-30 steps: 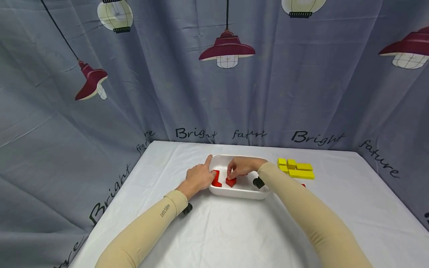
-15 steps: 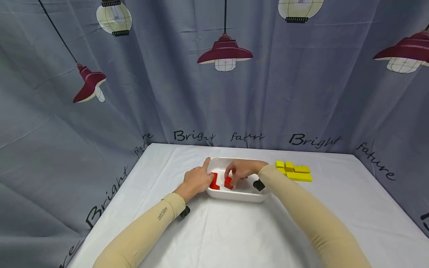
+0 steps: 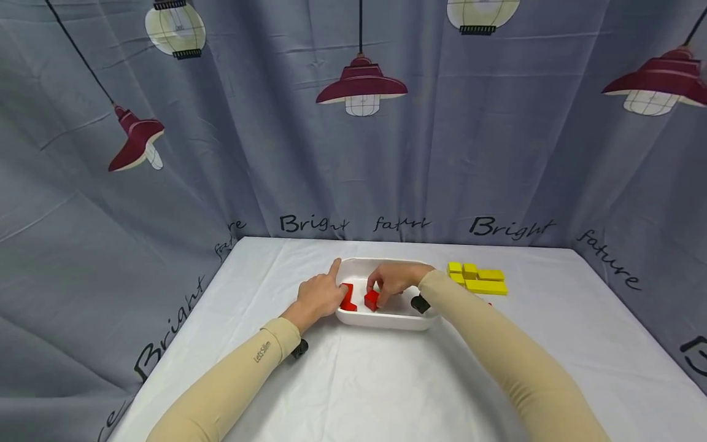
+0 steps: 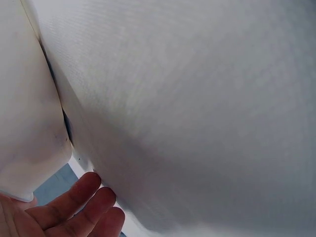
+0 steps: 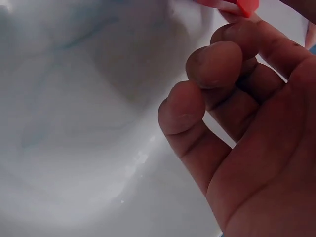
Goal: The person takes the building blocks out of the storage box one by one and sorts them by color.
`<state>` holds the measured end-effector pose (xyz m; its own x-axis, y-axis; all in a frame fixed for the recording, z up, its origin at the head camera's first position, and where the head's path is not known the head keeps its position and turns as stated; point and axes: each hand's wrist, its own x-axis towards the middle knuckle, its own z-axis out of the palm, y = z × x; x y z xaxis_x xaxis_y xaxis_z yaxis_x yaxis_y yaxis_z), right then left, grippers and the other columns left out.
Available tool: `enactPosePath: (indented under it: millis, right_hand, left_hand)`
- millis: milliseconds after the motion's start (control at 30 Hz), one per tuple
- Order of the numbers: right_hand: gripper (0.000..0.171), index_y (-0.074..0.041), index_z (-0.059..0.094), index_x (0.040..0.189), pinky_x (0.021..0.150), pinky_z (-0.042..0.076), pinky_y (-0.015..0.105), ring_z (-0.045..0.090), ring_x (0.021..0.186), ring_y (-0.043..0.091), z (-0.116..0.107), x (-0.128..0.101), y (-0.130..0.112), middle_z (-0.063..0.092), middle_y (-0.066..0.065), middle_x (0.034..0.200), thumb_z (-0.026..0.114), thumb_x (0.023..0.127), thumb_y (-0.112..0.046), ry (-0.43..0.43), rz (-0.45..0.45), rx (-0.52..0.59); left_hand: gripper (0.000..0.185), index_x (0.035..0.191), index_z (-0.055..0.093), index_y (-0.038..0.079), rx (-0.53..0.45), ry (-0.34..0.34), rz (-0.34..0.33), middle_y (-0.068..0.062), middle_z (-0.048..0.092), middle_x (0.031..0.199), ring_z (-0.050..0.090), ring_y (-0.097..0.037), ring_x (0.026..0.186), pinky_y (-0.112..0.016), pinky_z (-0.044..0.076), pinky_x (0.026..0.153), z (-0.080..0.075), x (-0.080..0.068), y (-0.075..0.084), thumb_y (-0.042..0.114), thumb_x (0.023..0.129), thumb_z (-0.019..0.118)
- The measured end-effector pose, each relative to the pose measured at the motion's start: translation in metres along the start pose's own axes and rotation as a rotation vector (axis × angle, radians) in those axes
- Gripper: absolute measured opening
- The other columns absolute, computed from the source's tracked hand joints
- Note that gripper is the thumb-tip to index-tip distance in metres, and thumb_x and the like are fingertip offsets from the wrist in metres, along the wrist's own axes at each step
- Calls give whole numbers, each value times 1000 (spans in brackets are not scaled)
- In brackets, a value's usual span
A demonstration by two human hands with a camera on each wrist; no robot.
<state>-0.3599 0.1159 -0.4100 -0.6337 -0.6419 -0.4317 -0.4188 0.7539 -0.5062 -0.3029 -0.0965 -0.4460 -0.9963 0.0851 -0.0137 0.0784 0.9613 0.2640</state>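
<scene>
From the head camera, the right hand reaches into the white tray near the table's middle and pinches a red block with curled fingertips, the block sitting just below the fingers at about 7 o'clock from the hand; the left hand rests at the tray's 9 o'clock rim, forefinger stretched toward 1 o'clock, touching a second red piece just inside, while yellow blocks lie on the cloth at 3 o'clock of the tray. The left wrist view shows only relaxed fingers beside the tray's white wall. The right wrist view shows curled fingers over the tray floor, with a sliver of red block at 12 o'clock by the fingertips.
</scene>
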Motion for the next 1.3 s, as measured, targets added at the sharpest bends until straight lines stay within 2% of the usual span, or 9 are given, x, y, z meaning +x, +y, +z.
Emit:
enactPosePath:
  millis: [367, 433, 600, 700, 833, 1000, 1300]
  right_hand:
    - [22, -23, 71, 102, 72, 49, 29, 56, 87, 16, -1, -12, 4, 63, 2, 90, 81, 82, -23, 26, 11, -22]
    - [22, -23, 72, 102, 72, 48, 29, 57, 87, 16, -4, -16, 5, 63, 2, 90, 81, 82, -24, 27, 0, -35]
    - [20, -22, 71, 101, 71, 44, 29, 55, 82, 16, -18, -27, 4, 62, 2, 86, 80, 83, -24, 75, -39, -64]
    - [18, -22, 71, 100, 70, 42, 29, 54, 80, 16, -24, -34, 3, 61, 1, 84, 80, 84, -23, 88, -49, -62]
    - [18, -24, 72, 100, 70, 43, 30, 55, 80, 15, -28, -42, 6, 61, 0, 83, 79, 84, -25, 92, -44, -59]
    - [18, -24, 72, 99, 69, 43, 31, 55, 77, 16, -34, -57, 11, 61, 3, 81, 80, 84, -27, 125, -47, -63]
    - [21, -22, 72, 102, 71, 43, 32, 55, 81, 18, -38, -75, 21, 60, 4, 84, 80, 84, -28, 147, -28, -44]
  left_hand:
    - [71, 161, 24, 21, 10, -21, -18, -13, 70, 119, 68, -27, 99, -47, 52, 81, 8, -7, 0, 44, 97, 45]
    - [71, 161, 24, 21, 13, -25, -16, -13, 70, 119, 68, -27, 98, -47, 52, 80, 8, -7, 1, 45, 97, 44]
    - [70, 161, 24, 21, 10, 16, -7, -14, 70, 114, 67, -27, 94, -47, 52, 78, 2, -3, 0, 43, 97, 44]
    - [71, 161, 23, 21, 12, 4, -12, -14, 70, 116, 67, -26, 93, -47, 52, 79, 1, -2, -1, 42, 96, 45]
    - [72, 161, 22, 21, 8, -25, -16, -14, 69, 119, 66, -26, 95, -46, 52, 81, 2, -3, -1, 42, 97, 45]
    - [72, 161, 22, 21, -4, 2, -9, -13, 69, 117, 66, -26, 94, -46, 51, 79, 1, -2, 3, 43, 97, 45]
    - [71, 161, 22, 22, -4, 3, -4, -13, 69, 118, 66, -26, 93, -44, 51, 76, 3, 2, -1, 44, 96, 43]
